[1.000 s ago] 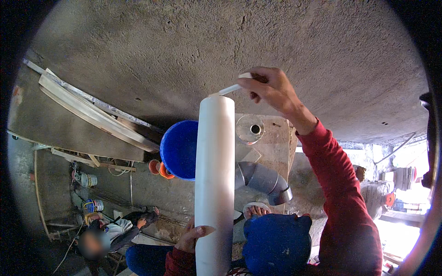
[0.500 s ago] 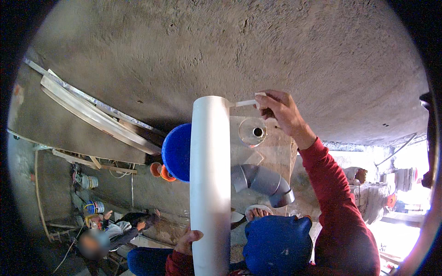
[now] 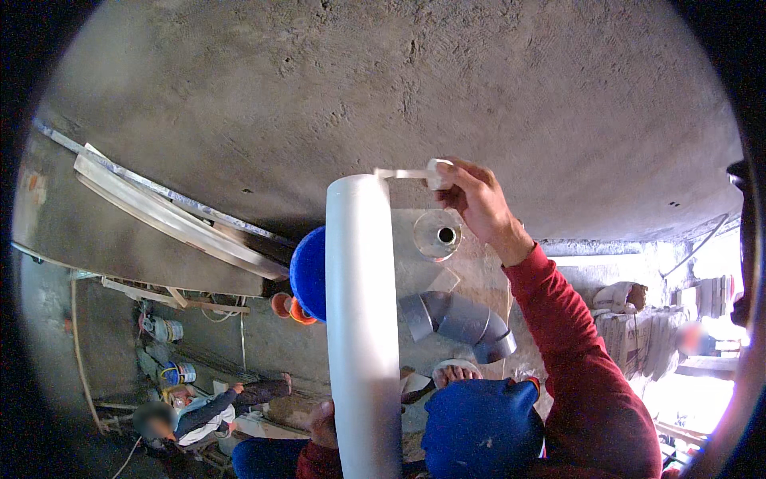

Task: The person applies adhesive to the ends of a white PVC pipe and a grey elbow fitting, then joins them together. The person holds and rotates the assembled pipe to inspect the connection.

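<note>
A long white plastic pipe (image 3: pixel 363 319) stretches away from me up the middle of the view. My left hand (image 3: pixel 323 425) is closed against its left side near the lower edge; the fingers beneath the pipe are hidden. Between the fingertips of my right hand (image 3: pixel 479 203) is a small white roll of tape (image 3: pixel 438 174), pinched just right of the pipe's far end. A narrow white strip (image 3: pixel 399 173) spans from the roll to the rim of the pipe.
Left of the pipe stand a blue bucket (image 3: pixel 309 275) and small orange containers (image 3: pixel 301 310). On the right lie a grey pipe elbow (image 3: pixel 459 319) and a round opening (image 3: pixel 446 235) in a pale board. A co-worker (image 3: pixel 203 419) is at the lower left. Long pale strips (image 3: pixel 175 211) lie farther left.
My right hand and the roll have shifted slightly left, and the strip now reaches over the pipe's rim. The pipe's far end has dropped a little lower in view.
</note>
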